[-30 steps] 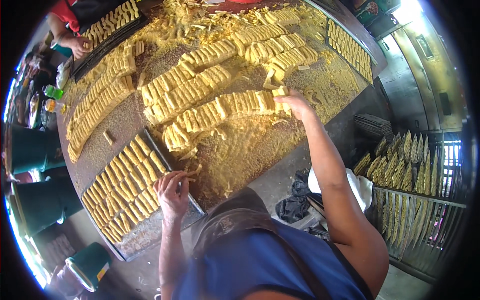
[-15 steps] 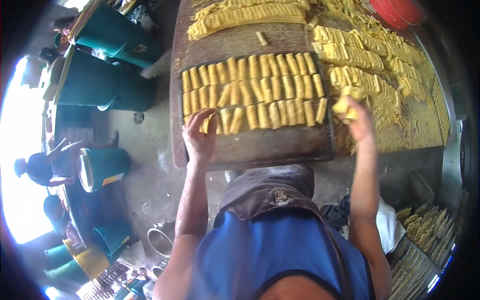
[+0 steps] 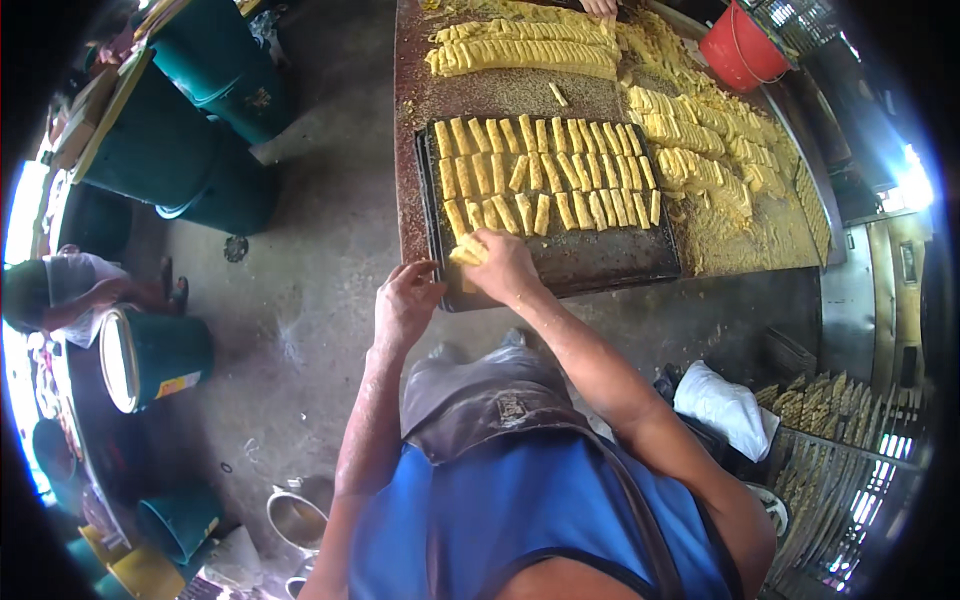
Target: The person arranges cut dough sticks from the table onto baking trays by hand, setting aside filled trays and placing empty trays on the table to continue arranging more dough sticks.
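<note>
A dark metal tray (image 3: pixel 600 262) lies at the near edge of a long brown table (image 3: pixel 500 95). Rows of short yellow sticks (image 3: pixel 545 170) fill its far half. My right hand (image 3: pixel 500 265) is over the tray's near left corner, shut on a few yellow sticks (image 3: pixel 466 252). My left hand (image 3: pixel 405 300) hovers just off the tray's left edge, fingers apart and holding nothing.
More yellow sticks (image 3: pixel 700 150) are heaped on the table's right and far side. A red bucket (image 3: pixel 738 50) stands at the back. Green bins (image 3: pixel 200 110) stand left on the concrete floor, near a crouching person (image 3: pixel 70 295). A rack of filled trays (image 3: pixel 830 440) is at the right.
My right hand has swung from the tray's right end to its near left corner with the sticks. My left hand has come off the tray to its left edge. The view shifted left.
</note>
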{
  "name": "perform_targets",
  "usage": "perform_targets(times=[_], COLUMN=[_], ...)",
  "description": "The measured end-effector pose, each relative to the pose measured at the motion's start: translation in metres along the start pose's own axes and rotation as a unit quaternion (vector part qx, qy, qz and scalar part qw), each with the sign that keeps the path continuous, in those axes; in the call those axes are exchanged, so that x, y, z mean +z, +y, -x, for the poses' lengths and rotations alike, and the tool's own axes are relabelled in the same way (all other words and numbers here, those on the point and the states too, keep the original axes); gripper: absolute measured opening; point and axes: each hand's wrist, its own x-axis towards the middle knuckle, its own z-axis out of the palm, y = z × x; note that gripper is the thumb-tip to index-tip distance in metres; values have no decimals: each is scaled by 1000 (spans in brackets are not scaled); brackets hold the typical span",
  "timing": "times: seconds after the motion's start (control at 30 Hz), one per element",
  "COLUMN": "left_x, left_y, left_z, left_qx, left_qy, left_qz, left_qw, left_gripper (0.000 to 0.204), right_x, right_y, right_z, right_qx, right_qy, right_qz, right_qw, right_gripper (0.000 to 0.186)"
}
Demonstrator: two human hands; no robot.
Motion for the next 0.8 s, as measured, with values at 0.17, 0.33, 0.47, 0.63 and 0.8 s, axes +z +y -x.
perform_targets(times=[0.17,0.33,0.47,0.63,0.8], left_x=[11,15,23,53,56], left_y=[6,19,20,36,47], left_z=[-11,-16,-7,0,0], left_qx=[204,222,217,242,223], left_qy=[-61,-106,-79,2,-3], left_qz=[-113,-215,-218,-245,-264], left_qw=[970,945,948,939,939], left_gripper=[41,43,43,41,44], right_x=[-21,-31,-39,-51,-45], right_y=[-1,14,28,36,67], right_z=[10,13,13,10,5], right_qx=[142,173,133,131,149], right_qy=[-29,-31,-51,-84,-111], right_qz=[-10,-5,-23,17,-124], right_qw=[989,984,990,988,975], right_gripper=[40,40,42,44,40])
